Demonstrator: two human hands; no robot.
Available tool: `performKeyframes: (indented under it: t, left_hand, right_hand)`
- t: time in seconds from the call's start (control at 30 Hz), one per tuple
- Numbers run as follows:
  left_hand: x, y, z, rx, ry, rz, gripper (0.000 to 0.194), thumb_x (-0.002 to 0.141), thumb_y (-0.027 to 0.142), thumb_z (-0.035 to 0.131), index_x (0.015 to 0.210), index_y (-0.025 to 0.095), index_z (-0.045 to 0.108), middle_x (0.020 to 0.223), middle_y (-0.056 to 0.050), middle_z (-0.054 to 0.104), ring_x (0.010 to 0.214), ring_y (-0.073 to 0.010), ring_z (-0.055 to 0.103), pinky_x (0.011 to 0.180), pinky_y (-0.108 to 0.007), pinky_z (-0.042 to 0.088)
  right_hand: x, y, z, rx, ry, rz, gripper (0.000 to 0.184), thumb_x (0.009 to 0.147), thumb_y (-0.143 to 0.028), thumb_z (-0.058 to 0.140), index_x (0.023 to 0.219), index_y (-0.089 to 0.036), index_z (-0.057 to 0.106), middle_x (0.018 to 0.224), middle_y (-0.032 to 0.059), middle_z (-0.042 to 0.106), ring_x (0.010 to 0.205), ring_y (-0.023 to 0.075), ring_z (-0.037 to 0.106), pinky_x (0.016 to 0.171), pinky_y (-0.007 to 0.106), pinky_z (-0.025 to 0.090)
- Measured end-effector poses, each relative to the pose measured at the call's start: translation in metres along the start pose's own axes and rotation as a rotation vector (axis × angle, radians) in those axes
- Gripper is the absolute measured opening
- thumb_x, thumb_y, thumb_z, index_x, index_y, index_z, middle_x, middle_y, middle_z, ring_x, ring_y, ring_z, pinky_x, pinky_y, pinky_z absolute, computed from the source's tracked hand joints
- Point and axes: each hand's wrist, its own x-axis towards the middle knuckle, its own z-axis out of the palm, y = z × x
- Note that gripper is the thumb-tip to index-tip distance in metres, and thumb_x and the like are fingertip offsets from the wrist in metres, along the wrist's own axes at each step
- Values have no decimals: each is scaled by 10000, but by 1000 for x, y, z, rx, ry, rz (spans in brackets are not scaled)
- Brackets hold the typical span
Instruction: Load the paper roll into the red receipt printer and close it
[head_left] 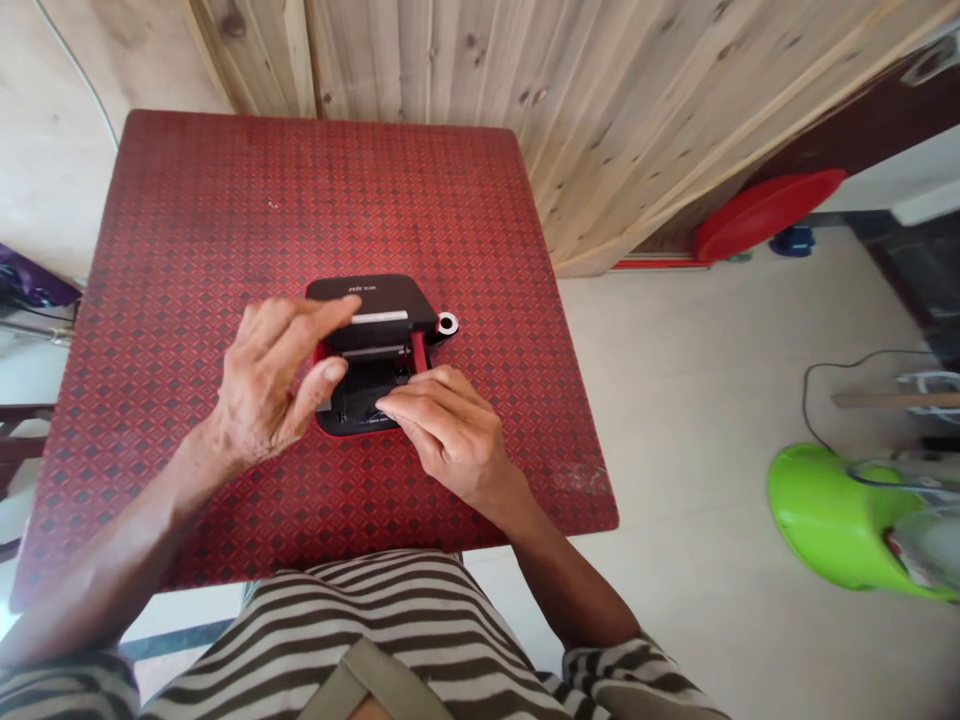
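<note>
A small black-and-red machine (382, 292), much like a label printer, sits on the patterned red table with pale lettering on its top. Its front part shows an open cavity with a metal bar and a white strip (379, 318) across it. My left hand (274, 375) is at its left side, index finger reaching over the top, thumb and fingers apart. At the front right, my right hand (454, 430) has its fingertips pinched together beside a dark, sheet-like piece (366, 392) in the cavity. What the pinch holds is hidden. A white ring-shaped end (448, 323) sticks out at the machine's right.
The red table (262, 215) stands against a wooden plank wall (450, 60). A green plastic stool or basin (814, 515) is on the floor at right, near a dark cable (806, 385). A red round object (772, 210) leans by the wall farther back.
</note>
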Motion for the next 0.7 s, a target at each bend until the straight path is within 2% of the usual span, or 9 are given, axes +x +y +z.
performKeyframes:
  t: [0.07,0.23,0.5,0.7]
  left_hand:
    - [-14,4,4,29,-13,65,475,1097,399,485,1530,217,556,1217,-101,764,1099,-244,720,961,-414,527]
    - [-36,8,14,115,-19,167,554,1071,353,561,1598,199,484,1262,-117,768,1180,-271,734,1051,-442,513]
    - [-39,12,18,162,-20,209,630,1079,452,543,1630,163,443,1287,-130,761,1226,-286,719,1062,-425,509]
    - [-37,13,15,146,-46,186,657,1064,544,549,1593,158,490,1280,-141,758,1215,-292,720,1072,-431,489]
  right_hand:
    - [-2,1,3,-26,10,-13,240,1050,-94,576,1112,-244,752,988,35,832,928,192,724,860,389,577]
    - [-2,3,5,-34,24,-34,238,1053,-88,568,1155,-230,730,1015,43,830,961,188,725,866,382,578]
    - [-3,1,2,1,69,-54,219,1025,-55,606,1170,-187,704,1014,72,811,942,196,697,877,383,604]
    - [-1,-2,-1,30,98,-27,274,1042,-85,596,1235,-233,720,1089,54,828,994,193,739,910,399,621]
